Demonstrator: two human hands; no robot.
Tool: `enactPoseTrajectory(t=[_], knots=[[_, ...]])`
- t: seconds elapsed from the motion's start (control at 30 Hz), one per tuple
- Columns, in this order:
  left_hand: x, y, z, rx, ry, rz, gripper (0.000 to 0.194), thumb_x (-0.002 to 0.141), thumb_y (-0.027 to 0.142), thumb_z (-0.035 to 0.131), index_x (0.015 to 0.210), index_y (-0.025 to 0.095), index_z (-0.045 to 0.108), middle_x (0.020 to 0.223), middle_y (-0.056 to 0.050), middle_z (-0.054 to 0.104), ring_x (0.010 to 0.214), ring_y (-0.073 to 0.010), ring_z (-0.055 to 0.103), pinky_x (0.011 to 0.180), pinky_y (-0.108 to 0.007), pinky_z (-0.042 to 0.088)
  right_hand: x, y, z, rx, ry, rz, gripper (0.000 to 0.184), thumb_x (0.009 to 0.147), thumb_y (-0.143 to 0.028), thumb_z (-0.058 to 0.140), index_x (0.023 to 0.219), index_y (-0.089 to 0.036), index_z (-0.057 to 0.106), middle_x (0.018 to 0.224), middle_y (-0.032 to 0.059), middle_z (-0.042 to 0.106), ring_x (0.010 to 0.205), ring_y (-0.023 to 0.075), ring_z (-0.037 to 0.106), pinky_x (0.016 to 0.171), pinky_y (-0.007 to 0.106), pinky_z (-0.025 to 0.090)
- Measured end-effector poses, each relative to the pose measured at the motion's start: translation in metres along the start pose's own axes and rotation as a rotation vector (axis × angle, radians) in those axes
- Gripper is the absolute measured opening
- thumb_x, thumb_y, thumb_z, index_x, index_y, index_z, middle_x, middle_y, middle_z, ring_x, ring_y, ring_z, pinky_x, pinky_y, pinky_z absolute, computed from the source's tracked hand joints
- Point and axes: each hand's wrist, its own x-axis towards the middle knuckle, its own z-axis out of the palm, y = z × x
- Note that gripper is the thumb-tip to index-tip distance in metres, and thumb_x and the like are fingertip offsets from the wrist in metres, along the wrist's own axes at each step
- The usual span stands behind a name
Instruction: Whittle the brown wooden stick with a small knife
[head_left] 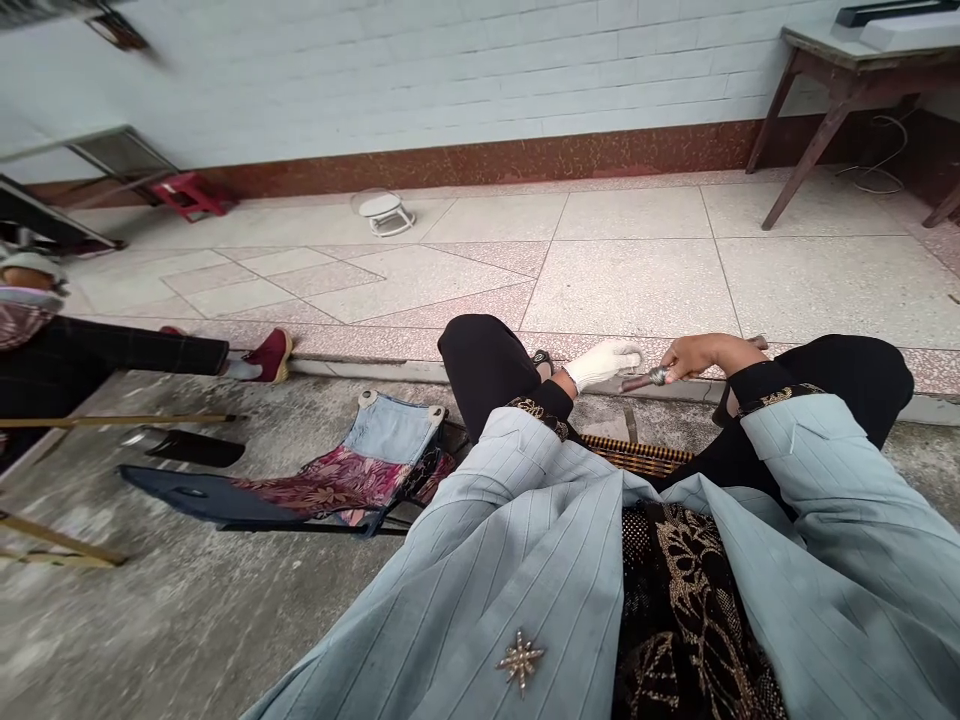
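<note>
My left hand (606, 365), in a white knit glove, reaches between my knees with its fingers stretched forward and slightly bent. I see nothing in it. Close by on the right, my bare right hand (697, 356) is closed around a stick-like tool (639, 382) with a brown wooden end and a greyish band near the fingers. The tool's end points toward the gloved fingertips, with a small gap between. Its kind cannot be made out. Beneath the hands, a black-and-yellow woven piece (637, 455) shows between my legs, partly covered by my clothes.
A low folding chair (330, 480) with patterned cloth stands at my left. Beyond it sits another person, whose red shoe (270, 357) shows. A raised tiled ledge (630, 280) runs ahead, bearing a white stool (385, 212), a red stool (191, 194) and a wooden table (847, 70).
</note>
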Motion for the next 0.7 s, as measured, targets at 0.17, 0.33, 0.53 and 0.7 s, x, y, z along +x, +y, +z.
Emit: enactPoseTrajectory(t=[0.17,0.33,0.53,0.7], knots=[[0.002,-0.005,-0.007,-0.153,0.005,0.073,0.036,0.084,0.050,0.060,0.088,0.014,0.060,0.059,0.006,0.044,0.048,-0.0057,0.035,0.049,-0.019,0.030,-0.031,-0.007,-0.017,0.444,0.051,-0.298,0.022,0.075,-0.035,0.074,0.084,-0.015,0.072,0.065,-0.0010,0.057,0.057,0.0094,0.047,0.056,0.024,0.037],[0.001,-0.001,-0.005,-0.228,-0.053,0.048,0.043,0.084,0.058,0.059,0.085,0.015,0.056,0.057,0.007,0.037,0.046,-0.0053,0.030,0.044,-0.018,0.032,-0.028,0.001,-0.026,0.832,0.656,-0.242,0.018,0.079,-0.030,0.071,0.084,-0.014,0.064,0.067,0.0004,0.055,0.053,0.0077,0.043,0.049,0.023,0.033],[-0.003,0.004,0.002,-0.192,-0.091,-0.002,0.044,0.080,0.057,0.065,0.087,0.013,0.060,0.063,0.003,0.048,0.046,-0.0040,0.034,0.041,-0.017,0.034,-0.005,0.014,-0.024,0.695,0.759,-0.034,0.015,0.083,-0.027,0.069,0.080,-0.013,0.065,0.060,-0.0008,0.053,0.048,0.0071,0.042,0.045,0.023,0.030],[-0.009,0.012,0.006,-0.105,-0.074,-0.046,0.038,0.083,0.050,0.064,0.087,0.013,0.064,0.065,-0.001,0.055,0.048,-0.0053,0.038,0.042,-0.018,0.034,-0.003,0.012,-0.024,0.171,0.793,0.237,0.027,0.082,-0.039,0.068,0.092,-0.014,0.072,0.071,0.0065,0.064,0.058,0.0154,0.053,0.054,0.029,0.036]])
